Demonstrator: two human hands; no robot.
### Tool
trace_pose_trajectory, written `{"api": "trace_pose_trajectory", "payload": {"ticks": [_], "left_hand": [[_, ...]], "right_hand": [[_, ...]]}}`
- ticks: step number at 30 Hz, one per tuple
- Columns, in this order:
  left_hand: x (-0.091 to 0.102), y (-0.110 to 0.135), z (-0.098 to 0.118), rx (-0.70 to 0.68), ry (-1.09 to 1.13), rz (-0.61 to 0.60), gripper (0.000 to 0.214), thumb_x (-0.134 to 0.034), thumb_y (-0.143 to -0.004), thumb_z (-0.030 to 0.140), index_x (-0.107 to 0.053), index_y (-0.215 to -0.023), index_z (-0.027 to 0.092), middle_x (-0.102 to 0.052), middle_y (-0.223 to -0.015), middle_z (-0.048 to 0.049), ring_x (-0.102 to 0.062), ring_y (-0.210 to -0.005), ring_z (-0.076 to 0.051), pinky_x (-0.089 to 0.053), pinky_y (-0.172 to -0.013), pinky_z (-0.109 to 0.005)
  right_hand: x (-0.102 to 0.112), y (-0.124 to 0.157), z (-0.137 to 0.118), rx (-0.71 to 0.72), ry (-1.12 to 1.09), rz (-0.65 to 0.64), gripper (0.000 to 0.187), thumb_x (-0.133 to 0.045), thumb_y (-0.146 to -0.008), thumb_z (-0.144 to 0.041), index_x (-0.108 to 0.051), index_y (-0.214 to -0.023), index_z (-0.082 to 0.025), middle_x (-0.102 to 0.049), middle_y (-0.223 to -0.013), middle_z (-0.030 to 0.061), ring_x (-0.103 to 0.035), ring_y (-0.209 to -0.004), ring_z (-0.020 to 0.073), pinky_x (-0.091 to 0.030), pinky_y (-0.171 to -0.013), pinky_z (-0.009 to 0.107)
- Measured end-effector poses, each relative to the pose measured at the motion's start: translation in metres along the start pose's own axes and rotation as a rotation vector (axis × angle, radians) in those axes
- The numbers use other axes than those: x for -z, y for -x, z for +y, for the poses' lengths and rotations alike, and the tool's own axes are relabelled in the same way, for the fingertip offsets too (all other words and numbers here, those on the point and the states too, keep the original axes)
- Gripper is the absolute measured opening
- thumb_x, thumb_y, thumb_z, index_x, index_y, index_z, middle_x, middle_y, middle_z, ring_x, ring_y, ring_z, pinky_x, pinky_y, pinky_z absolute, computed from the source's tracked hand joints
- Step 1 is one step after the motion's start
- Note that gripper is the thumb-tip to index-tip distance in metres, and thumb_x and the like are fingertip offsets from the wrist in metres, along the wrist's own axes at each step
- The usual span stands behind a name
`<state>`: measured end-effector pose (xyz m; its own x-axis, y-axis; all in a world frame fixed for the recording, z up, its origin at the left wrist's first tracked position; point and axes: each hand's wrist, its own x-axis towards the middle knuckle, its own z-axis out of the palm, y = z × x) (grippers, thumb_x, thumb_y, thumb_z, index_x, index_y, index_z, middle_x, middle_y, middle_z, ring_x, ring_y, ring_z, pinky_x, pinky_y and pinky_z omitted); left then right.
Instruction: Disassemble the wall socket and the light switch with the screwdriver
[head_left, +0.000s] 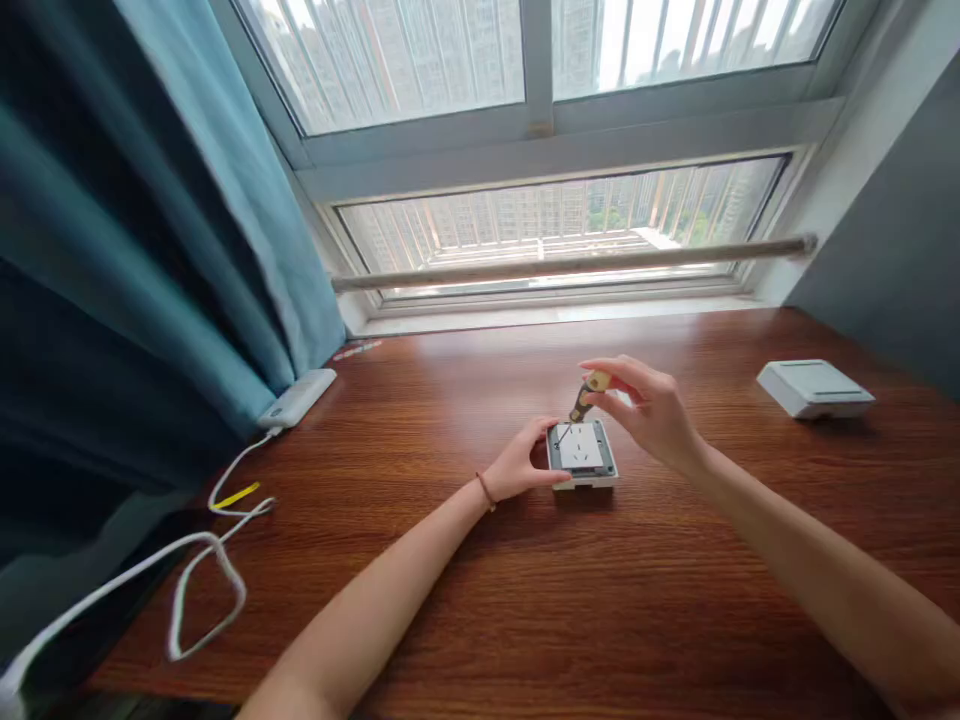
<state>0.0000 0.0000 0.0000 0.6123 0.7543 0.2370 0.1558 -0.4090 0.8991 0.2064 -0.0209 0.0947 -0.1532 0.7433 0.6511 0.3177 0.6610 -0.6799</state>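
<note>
Wall socket (581, 447), face-up on the wooden tabletop (570, 600). Left hand (525, 467), half-curled, grips the socket's left side; right hand (646, 402), pinched round a screwdriver (583, 400), is above the socket, shaft slanting leftward.

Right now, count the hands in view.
2: the left hand grips the socket at its left side; the right hand holds a screwdriver slanting over it. No others show.
</note>
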Motion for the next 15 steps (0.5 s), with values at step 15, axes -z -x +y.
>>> {"api": "trace_pose_trajectory", "payload": {"ticks": [15], "left_hand": [[0.000, 0.001, 0.002, -0.012, -0.001, 0.015, 0.074, -0.076, -0.061, 0.031, -0.041, -0.125, 0.021, -0.040, -0.130, -0.0117, -0.042, -0.119, -0.028, -0.035, -0.101, -0.043]], "right_hand": [[-0.003, -0.008, 0.000, -0.042, -0.083, -0.014, 0.028, -0.058, -0.081, -0.021, -0.058, -0.109, -0.024, -0.064, -0.092, 0.0040, -0.062, -0.089, 0.0189, -0.050, -0.083, 0.038]]}}
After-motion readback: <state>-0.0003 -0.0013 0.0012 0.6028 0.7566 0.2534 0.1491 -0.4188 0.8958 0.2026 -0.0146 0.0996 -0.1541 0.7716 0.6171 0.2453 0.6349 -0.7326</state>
